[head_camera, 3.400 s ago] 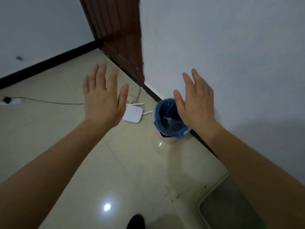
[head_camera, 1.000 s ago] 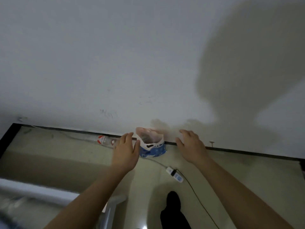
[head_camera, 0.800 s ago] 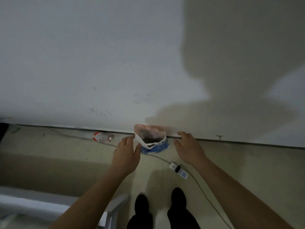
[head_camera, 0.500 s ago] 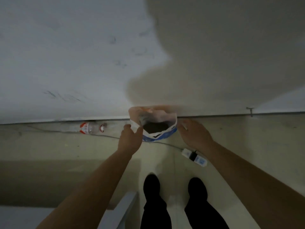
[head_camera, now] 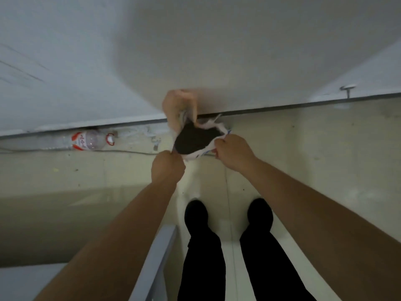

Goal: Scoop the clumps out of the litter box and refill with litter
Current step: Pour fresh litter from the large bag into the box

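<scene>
An open litter bag [head_camera: 196,139], white and pink with blue print, stands on the floor against the white wall. Its mouth gapes and dark litter shows inside. My left hand [head_camera: 168,167] grips the bag's near-left rim with curled fingers. My right hand [head_camera: 232,152] pinches the near-right rim. The bag's lower body is hidden behind the rim and my hands. The litter box is out of view.
A plastic bottle [head_camera: 91,141] with a red label lies along the baseboard to the left. A thin cable [head_camera: 130,151] runs across the tiled floor behind my hands. A grey frame edge [head_camera: 160,255] rises at bottom centre beside my black-trousered legs [head_camera: 201,246].
I turned from the blue-lined bin to the wall and bent over the bag. Both hands closed from open beside the bag onto its rim, and the mouth spread wider.
</scene>
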